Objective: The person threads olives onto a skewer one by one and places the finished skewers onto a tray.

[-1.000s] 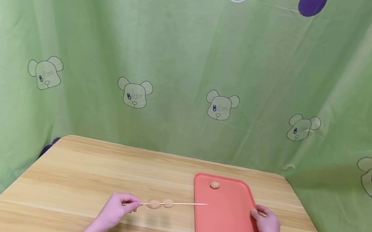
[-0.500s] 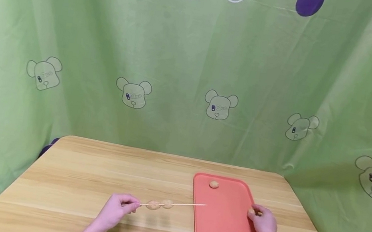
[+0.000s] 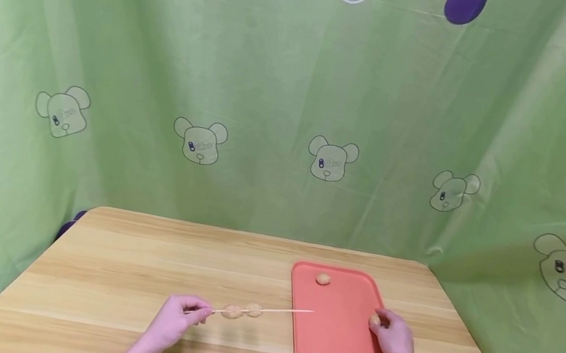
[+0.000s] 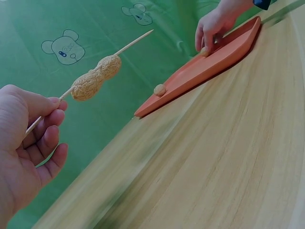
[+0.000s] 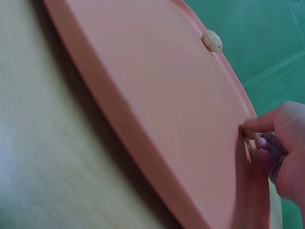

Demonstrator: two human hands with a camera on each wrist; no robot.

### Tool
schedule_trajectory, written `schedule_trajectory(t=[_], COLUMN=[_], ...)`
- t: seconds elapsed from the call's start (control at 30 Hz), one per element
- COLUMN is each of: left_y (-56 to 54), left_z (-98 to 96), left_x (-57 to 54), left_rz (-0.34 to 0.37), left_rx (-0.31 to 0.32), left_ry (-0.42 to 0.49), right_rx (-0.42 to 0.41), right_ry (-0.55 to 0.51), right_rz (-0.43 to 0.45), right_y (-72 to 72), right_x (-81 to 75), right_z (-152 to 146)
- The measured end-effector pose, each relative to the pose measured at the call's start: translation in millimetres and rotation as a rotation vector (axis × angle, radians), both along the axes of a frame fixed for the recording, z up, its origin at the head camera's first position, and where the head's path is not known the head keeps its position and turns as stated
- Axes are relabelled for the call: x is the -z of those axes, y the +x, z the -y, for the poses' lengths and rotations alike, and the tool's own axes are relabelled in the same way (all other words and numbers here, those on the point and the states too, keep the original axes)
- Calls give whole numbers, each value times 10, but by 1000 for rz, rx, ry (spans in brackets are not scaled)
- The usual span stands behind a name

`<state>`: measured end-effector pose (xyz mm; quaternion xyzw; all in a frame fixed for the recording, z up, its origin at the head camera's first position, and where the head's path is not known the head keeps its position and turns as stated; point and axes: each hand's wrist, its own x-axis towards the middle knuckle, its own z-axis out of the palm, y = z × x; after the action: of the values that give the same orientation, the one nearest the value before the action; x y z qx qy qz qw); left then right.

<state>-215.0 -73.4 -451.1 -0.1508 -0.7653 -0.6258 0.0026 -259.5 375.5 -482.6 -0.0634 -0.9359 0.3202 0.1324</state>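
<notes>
My left hand (image 3: 174, 320) pinches a thin wooden skewer (image 3: 289, 311) near its blunt end. Two wrinkled tan balls (image 4: 97, 78), which look like meatballs, are threaded on it side by side. Its pointed tip extends over the left part of the red tray (image 3: 338, 352). At the tray's right side, my right hand (image 3: 396, 339) holds another tan meatball (image 5: 250, 130) between thumb and fingers, partly covered by them. One more meatball (image 3: 323, 279) lies on the tray near its far left corner.
The tray stands on the right half of a wood-grain table (image 3: 146, 266). Green curtains (image 3: 257, 197) with bear-head prints hang behind the table and along both sides.
My right hand has moved left from the tray's right rim to over the tray, carrying the meatball inward. My left hand and the skewer have stayed nearly still; the head view has shifted slightly.
</notes>
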Motion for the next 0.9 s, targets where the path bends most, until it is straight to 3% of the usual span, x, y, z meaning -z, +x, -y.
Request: schedule_trajectory(t=[0.23,0.5,0.73,0.9], left_y=[-33,-23,-65,-42], left_z=[25,36,37,43], left_x=[76,62,86,72], left_rz=[-16,-22,-11,-21], left_rx=[-9,-19,-19,-25], left_ry=[3,7,4,2], right_rx=[-34,-97,-187,-244], right_ry=[-84,-414,-458,-551], right_rz=[-20,30,-13,-24], right_y=[29,125,181,234], right_x=[-32,-172,-334,-382], right_z=[57,239,428,506])
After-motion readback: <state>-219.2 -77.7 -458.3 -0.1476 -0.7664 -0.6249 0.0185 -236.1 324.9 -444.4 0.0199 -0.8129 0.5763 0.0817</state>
